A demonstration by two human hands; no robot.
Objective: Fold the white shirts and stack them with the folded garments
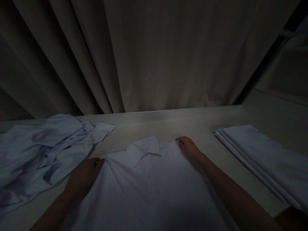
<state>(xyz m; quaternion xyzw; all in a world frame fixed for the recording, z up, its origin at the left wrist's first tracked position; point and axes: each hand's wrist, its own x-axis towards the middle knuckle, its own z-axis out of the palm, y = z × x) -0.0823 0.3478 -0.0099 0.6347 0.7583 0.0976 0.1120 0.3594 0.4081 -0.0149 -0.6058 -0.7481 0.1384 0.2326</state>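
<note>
The left hand lay flat and released on the white shirt, left of its collar. The right hand rested likewise, right of the collar.

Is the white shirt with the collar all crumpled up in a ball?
No, the white collared shirt lies spread flat on the table, with the left hand and right hand resting on its shoulders.

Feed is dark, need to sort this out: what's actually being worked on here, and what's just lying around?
In hand:
white collared shirt, spread flat
left hand on its left shoulder
right hand on its right shoulder

Lying about:
crumpled shirts, left
folded white stack, right
curtain behind
</note>
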